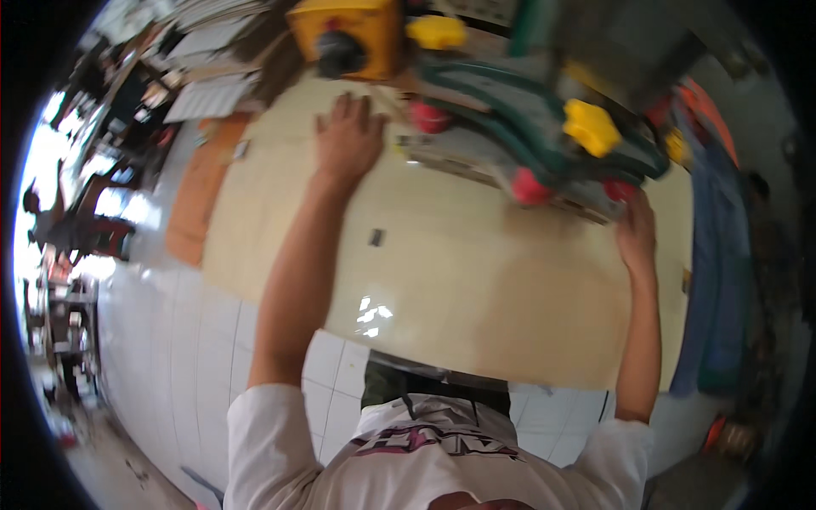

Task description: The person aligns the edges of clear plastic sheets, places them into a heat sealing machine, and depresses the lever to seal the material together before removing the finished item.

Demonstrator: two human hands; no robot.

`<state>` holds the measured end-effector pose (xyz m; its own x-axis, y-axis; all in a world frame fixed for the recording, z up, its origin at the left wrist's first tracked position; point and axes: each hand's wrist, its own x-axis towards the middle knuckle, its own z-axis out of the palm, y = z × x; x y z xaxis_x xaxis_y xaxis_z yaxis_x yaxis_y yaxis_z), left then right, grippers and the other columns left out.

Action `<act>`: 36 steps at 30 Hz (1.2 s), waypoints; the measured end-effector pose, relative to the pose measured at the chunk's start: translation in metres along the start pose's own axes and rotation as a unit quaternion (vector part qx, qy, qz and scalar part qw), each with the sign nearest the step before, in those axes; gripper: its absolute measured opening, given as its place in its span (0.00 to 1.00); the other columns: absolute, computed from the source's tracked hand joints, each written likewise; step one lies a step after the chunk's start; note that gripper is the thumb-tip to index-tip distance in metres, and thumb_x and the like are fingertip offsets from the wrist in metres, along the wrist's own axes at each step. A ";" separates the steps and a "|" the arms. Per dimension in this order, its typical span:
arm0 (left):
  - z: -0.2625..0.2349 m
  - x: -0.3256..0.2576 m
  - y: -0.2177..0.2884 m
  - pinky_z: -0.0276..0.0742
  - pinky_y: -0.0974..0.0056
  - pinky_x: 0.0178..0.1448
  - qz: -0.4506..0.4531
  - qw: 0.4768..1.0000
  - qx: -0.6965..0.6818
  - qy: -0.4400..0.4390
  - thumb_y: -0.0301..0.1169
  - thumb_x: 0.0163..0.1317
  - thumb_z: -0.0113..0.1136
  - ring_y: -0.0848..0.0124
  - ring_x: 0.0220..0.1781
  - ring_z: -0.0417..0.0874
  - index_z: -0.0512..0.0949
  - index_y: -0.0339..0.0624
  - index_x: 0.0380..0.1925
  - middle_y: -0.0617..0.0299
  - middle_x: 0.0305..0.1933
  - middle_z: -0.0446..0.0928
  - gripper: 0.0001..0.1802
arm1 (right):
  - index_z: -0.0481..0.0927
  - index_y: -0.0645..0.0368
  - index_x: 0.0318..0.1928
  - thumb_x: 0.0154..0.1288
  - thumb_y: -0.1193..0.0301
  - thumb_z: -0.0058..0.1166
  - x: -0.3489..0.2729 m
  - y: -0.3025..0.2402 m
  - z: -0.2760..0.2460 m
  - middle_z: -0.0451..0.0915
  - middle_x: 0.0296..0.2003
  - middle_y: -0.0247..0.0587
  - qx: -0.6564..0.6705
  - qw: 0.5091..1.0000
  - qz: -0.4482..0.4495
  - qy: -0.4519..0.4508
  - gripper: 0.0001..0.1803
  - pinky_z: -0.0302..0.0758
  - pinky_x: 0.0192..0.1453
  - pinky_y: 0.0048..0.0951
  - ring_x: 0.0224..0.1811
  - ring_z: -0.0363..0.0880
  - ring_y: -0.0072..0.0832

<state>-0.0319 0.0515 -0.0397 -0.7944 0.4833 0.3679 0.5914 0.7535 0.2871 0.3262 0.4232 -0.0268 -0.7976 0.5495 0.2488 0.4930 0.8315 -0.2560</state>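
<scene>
White floor tiles (195,340) surround the pale board (459,280) I lean over. My left hand (347,136) lies flat and released on it; my right hand (637,234) grips its far edge beneath the green machine (544,119) with yellow knobs (591,127).

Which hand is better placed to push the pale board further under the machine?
Probably the left hand: it lies flat on the pale board beside the machine. The right hand only grips the far edge.

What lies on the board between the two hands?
In the head view, a green machine with red and yellow knobs lies between the left hand and right hand on the pale board.
</scene>
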 end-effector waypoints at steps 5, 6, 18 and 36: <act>-0.019 0.000 -0.001 0.48 0.35 0.77 0.009 0.998 -0.047 0.043 0.44 0.70 0.48 0.52 0.77 0.59 0.73 0.36 0.61 0.43 0.72 0.65 0.27 | 0.68 0.63 0.70 0.77 0.65 0.42 -0.003 0.002 0.003 0.61 0.74 0.56 0.099 0.995 0.011 -0.012 0.26 0.51 0.79 0.44 0.78 0.54 0.47; -0.028 -0.006 -0.002 0.45 0.33 0.78 -0.071 0.991 -0.100 0.060 0.45 0.70 0.46 0.51 0.78 0.57 0.72 0.34 0.62 0.41 0.73 0.63 0.29 | 0.67 0.62 0.70 0.77 0.65 0.42 -0.002 0.004 0.004 0.61 0.74 0.55 0.118 0.993 0.016 -0.014 0.26 0.51 0.79 0.44 0.78 0.53 0.47; -0.029 0.002 -0.037 0.35 0.26 0.76 -0.232 0.968 0.083 0.046 0.53 0.68 0.43 0.48 0.82 0.49 0.67 0.41 0.67 0.42 0.78 0.55 0.35 | 0.73 0.69 0.65 0.74 0.69 0.50 0.002 0.051 -0.004 0.70 0.68 0.54 0.411 0.904 0.109 0.043 0.24 0.65 0.72 0.31 0.70 0.69 0.37; -0.054 0.010 -0.108 0.38 0.29 0.77 -0.259 0.949 -0.059 0.171 0.54 0.66 0.48 0.61 0.78 0.63 0.75 0.57 0.66 0.60 0.76 0.65 0.31 | 0.77 0.61 0.62 0.69 0.62 0.57 -0.196 0.023 -0.096 0.69 0.67 0.59 0.005 0.985 0.137 0.103 0.25 0.65 0.72 0.46 0.70 0.66 0.53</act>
<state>-0.0963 -0.0495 -0.0194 -0.9031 -0.1257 0.4106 0.1625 0.7851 0.5977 0.5272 0.3420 0.0078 -0.5471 0.7587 0.3536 0.6752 0.6497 -0.3493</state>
